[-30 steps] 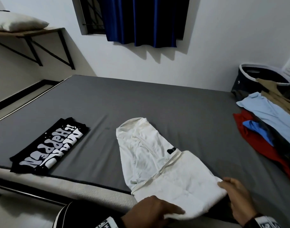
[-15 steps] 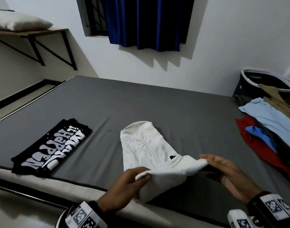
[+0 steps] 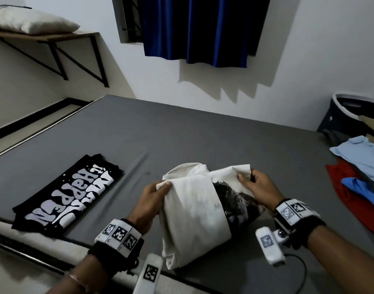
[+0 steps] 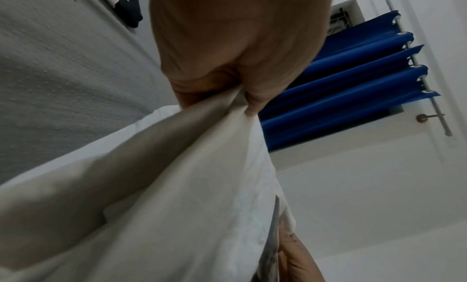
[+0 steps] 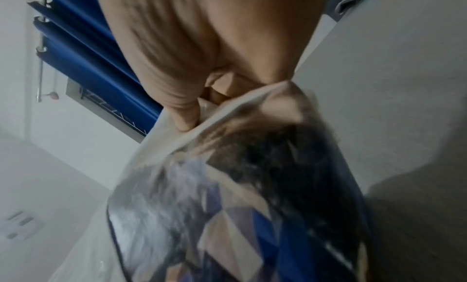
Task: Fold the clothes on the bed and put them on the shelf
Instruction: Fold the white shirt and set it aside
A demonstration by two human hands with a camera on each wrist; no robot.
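Left hand [image 3: 154, 200] pinches the left corner of the white T-shirt [image 3: 192, 211], thumb on top and fingers [image 4: 255, 98] curled under the fabric, as the left wrist view confirms. Right hand [image 3: 257, 187] pinches the opposite corner of the same edge, thumb and fingers [image 5: 187, 116] closed on the cloth. Both wrists carry bands with square coded markers.

The white T-shirt sits at lower centre of the head view, on the near part of the grey bed [image 3: 203, 132]. Its near portion is raised between the two hands and carried over the far portion, which lies flat with the collar end pointing away. The raised underside shows a dark grey-and-blue print [image 3: 235, 200], also seen blurred in the right wrist view.

Lower left of the frame: a folded black T-shirt [image 3: 67, 194] with white lettering, flat near the bed's edge, well apart from the white one.

Right edge: a heap of unfolded garments [image 3: 360, 172], light blue over red, with a brighter blue piece between them.

Upper right: a dark laundry basket [image 3: 338, 115] tipped toward the heap, tan cloth at its mouth; other contents cannot be told.

Upper left: a wall shelf [image 3: 61, 36] on black brackets, holding a pale pillow [image 3: 33, 23].

Top centre: a blue curtain [image 3: 203, 28] over the window.
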